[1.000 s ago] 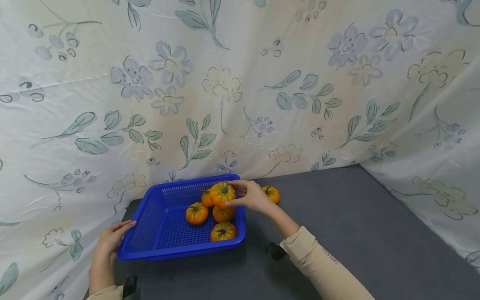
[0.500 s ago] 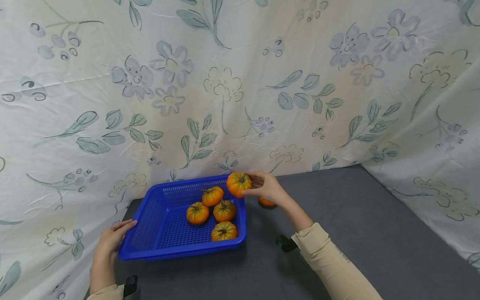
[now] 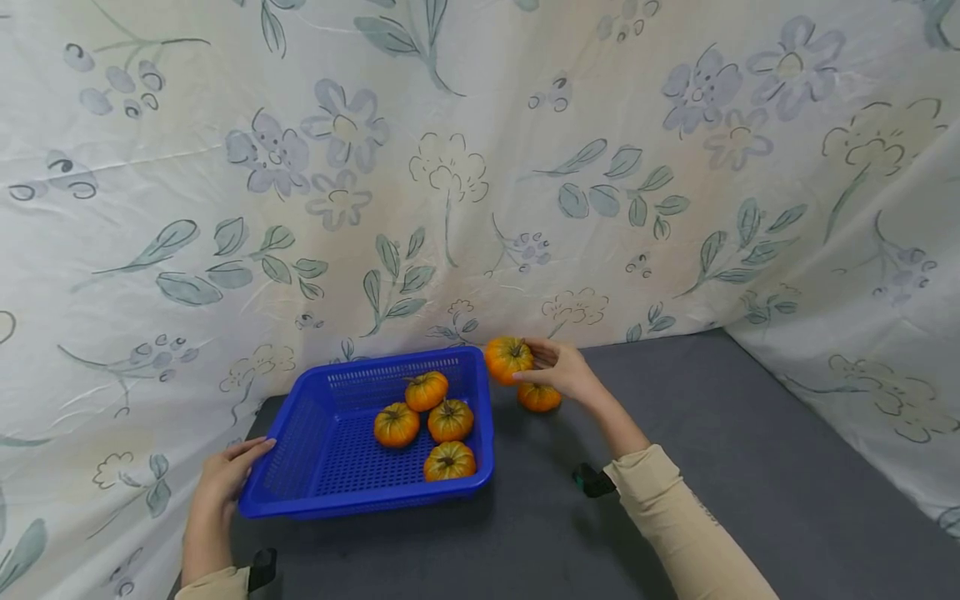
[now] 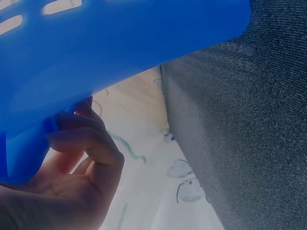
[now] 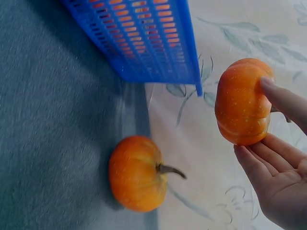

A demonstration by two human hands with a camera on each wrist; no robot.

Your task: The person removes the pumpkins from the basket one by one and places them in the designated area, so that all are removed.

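My right hand (image 3: 564, 372) pinches a small orange pumpkin (image 3: 508, 359) between thumb and fingers, just off the right rim of the blue plastic basket (image 3: 251, 492). In the right wrist view the held pumpkin (image 5: 243, 103) is in the air, its stem toward the palm. Below it a second pumpkin (image 3: 539, 398) sits on the dark table, outside the basket. Several more pumpkins (image 3: 396, 426) lie in the basket's right half. At the basket's left side, my left hand (image 3: 222, 477) grips the rim; the left wrist view shows its fingers (image 4: 91, 143) curled under the edge.
The dark grey table (image 3: 712, 433) extends to the right and in front of the basket. Floral cloth (image 3: 480, 167) hangs behind the table and along its right side, close to the basket's back edge.
My right hand has carried the pumpkin from above the basket's contents rightward past the rim. The left hand stays on the basket.
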